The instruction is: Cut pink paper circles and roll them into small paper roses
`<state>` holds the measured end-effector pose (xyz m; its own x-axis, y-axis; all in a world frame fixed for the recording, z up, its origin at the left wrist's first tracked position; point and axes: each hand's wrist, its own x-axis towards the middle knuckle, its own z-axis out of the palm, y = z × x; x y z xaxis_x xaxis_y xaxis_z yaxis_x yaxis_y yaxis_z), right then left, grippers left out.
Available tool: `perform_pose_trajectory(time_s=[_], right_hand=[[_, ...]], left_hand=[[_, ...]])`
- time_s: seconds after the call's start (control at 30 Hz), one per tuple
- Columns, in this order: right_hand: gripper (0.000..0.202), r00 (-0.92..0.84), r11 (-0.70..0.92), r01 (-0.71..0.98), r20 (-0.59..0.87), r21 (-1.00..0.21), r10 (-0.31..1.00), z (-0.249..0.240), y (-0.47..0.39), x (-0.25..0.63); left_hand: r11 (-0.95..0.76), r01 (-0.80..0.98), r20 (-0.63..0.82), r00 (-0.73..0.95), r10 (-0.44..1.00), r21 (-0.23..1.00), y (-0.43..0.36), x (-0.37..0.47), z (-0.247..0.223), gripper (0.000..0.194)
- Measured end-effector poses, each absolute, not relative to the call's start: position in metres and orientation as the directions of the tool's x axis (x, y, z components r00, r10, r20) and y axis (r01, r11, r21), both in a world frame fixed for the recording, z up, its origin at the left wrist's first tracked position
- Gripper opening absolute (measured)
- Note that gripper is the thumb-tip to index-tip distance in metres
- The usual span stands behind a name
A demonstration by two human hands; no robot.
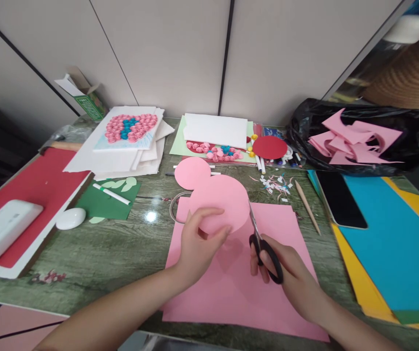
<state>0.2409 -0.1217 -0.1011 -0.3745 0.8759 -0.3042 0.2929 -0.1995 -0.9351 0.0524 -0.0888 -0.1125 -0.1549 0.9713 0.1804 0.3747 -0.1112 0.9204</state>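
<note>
My left hand (202, 239) pinches the lower left edge of a round pink paper disc (224, 195), holding it raised over the table. The handles of black-handled scissors (256, 236) are in my right hand (292, 270), and the blades point up along the disc's right edge. Beneath both hands lies a large sheet of pink paper (227, 297). Another pink paper circle (192, 172) rests behind the held disc, whose edge overlaps it in view. A roll of tape (174, 208) is partly covered by the disc and the pink sheet.
Pink paper scraps (352, 139) fill a black plastic bag (304, 117) at back right. A phone (341, 200) lies on blue paper (395, 243). Small paper clippings (276, 185) and a wooden stick (307, 207) are nearby. Left are a green sheet (122, 207) and a white mouse (70, 219).
</note>
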Motion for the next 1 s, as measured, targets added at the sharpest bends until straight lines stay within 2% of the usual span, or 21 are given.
perform_pose_trajectory(time_s=[0.3,0.73,1.0], right_hand=[[0.028,-0.362,-0.206,0.293,-0.308,-0.934,0.88,-0.102,-0.1223,0.2395],[0.033,-0.395,-0.231,0.185,-0.288,-0.955,0.873,-0.0989,-0.1214,0.2376],[0.028,-0.385,-0.21,0.248,-0.295,-0.946,0.875,-0.0994,-0.1242,0.2387]], left_hand=[[-0.092,0.379,0.161,-0.154,0.975,0.921,-0.0887,0.0521,-0.1115,0.025],[-0.134,0.385,0.208,-0.157,0.965,0.913,-0.088,0.0506,-0.1154,0.031],[-0.124,0.324,0.182,-0.156,0.971,0.938,-0.0894,0.0497,-0.1165,0.032]])
